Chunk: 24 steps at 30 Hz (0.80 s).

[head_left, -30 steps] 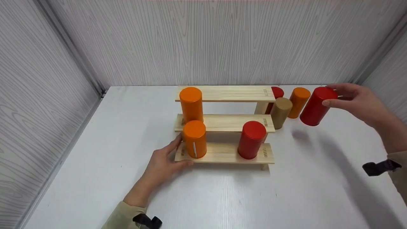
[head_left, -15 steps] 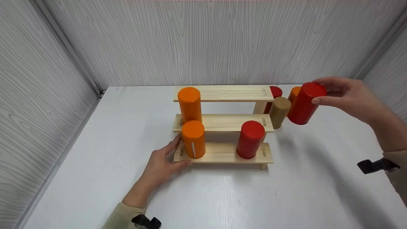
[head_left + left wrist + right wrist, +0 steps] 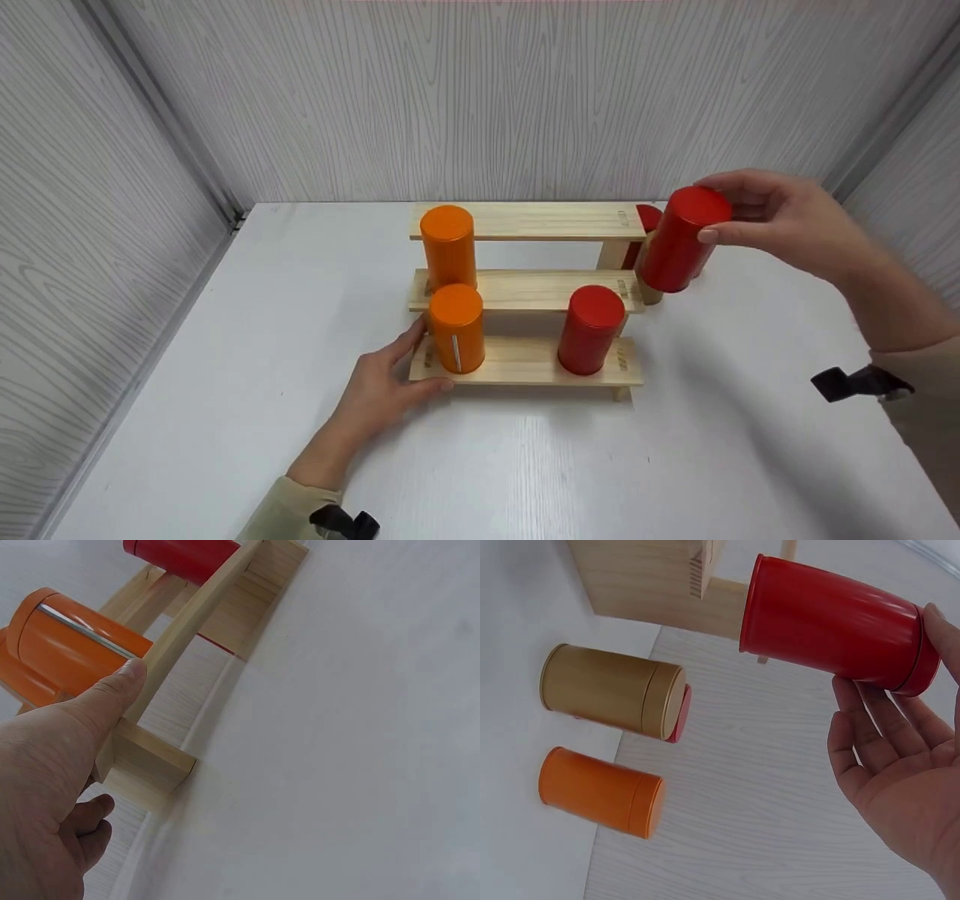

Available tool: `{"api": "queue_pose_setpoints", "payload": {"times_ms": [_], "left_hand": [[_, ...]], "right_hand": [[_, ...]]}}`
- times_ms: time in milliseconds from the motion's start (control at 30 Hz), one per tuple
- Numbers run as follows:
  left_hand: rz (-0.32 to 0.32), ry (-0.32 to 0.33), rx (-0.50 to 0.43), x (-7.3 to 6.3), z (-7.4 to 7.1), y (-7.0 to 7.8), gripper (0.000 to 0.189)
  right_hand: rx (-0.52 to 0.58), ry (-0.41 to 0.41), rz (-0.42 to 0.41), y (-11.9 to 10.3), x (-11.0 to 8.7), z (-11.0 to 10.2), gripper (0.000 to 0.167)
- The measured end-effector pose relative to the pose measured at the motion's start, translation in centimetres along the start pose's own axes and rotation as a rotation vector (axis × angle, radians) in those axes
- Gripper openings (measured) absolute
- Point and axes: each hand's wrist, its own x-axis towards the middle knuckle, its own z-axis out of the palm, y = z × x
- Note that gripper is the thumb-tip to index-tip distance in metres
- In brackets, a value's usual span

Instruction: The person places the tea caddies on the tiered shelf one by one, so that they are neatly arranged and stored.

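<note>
Raised beside the rack's right end, a red canister (image 3: 686, 238) tilts in my right hand (image 3: 787, 221), gripped near its lid between thumb and fingers. My left hand (image 3: 382, 386) holds the left end of the three-step wooden rack (image 3: 525, 361), its thumb (image 3: 124, 686) on the lowest board's front edge. One orange canister (image 3: 457, 330) stands on that board at the left. Another red canister (image 3: 592, 330) is on the same board at the right. The middle board bears a second orange canister (image 3: 448, 244) at its left end.
Behind the held canister stand a gold canister (image 3: 611, 690) and an orange canister (image 3: 600, 791) on the table. Part of a further red canister (image 3: 649, 217) shows past the rack's top board. A grey wood-grain wall (image 3: 525, 97) closes off the back.
My right hand has carried the red canister leftward and slightly up towards the rack, so it now covers the orange canister and most of the gold one. The left hand stays in place.
</note>
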Motion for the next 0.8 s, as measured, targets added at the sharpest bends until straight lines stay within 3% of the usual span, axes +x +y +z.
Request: {"api": "queue_pose_setpoints", "payload": {"times_ms": [400, 800], "left_hand": [[0.008, 0.001, 0.008, 0.1, 0.1, 0.1, 0.109], [0.02, 0.012, 0.016, 0.1, 0.2, 0.0, 0.108]], "right_hand": [[0.081, -0.062, -0.054, -2.5, 2.1, 2.5, 0.051], [0.136, -0.124, -0.073, -3.2, 3.3, 4.6, 0.049]]}}
